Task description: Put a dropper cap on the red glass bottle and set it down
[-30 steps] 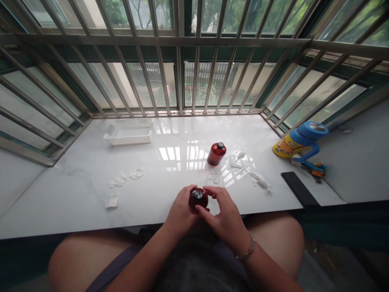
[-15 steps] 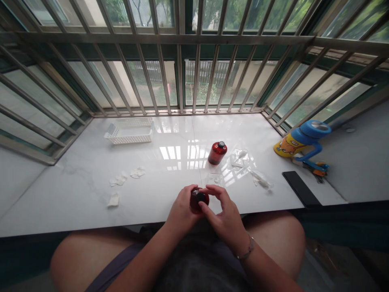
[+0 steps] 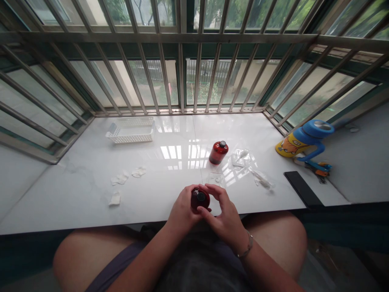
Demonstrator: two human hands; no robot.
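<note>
I hold a small dark red bottle (image 3: 199,198) upright over the near edge of the white stone sill (image 3: 91,182). My left hand (image 3: 183,211) wraps round its left side. My right hand (image 3: 224,213) pinches it from the right, thumb and fingers at its top, where a dark cap shows. A second red bottle (image 3: 218,152) with a black cap stands on the sill beyond my hands, apart from them.
A white plastic basket (image 3: 131,130) sits at the back left. Crumpled white wads (image 3: 123,178) lie at left; clear plastic wrappers (image 3: 241,158) at right. A yellow and blue child's bottle (image 3: 300,141) and a black phone (image 3: 302,189) lie at far right. Metal bars fence the window.
Both hands stay on the bottle; my right fingers have shifted slightly round its top. The view has drifted a little.
</note>
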